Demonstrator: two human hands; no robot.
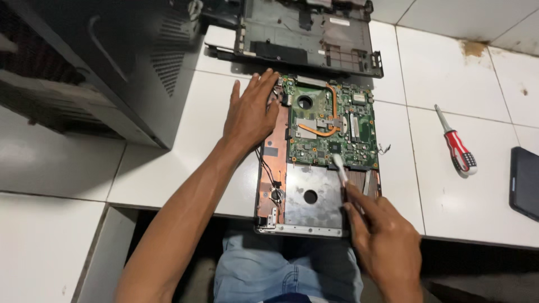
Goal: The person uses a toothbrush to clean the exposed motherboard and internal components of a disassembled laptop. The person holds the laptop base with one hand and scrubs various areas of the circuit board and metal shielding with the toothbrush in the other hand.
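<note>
An opened laptop base [299, 196] lies on the white tiled counter, its green motherboard [331, 126] exposed with a copper heat pipe across it. My left hand [251, 112] rests flat, fingers spread, on the base's left edge beside the board. My right hand [382, 241] grips a small white brush [339, 168], whose tip touches the board's lower edge. Below the board sits a bare metal plate with a round hole.
A detached dark laptop cover [309, 36] lies behind the base. A red-and-white screwdriver [457, 147] lies to the right, and a dark flat device [525, 182] is at the right edge. A large dark machine case [101, 62] stands at left. My jeans show below the counter edge.
</note>
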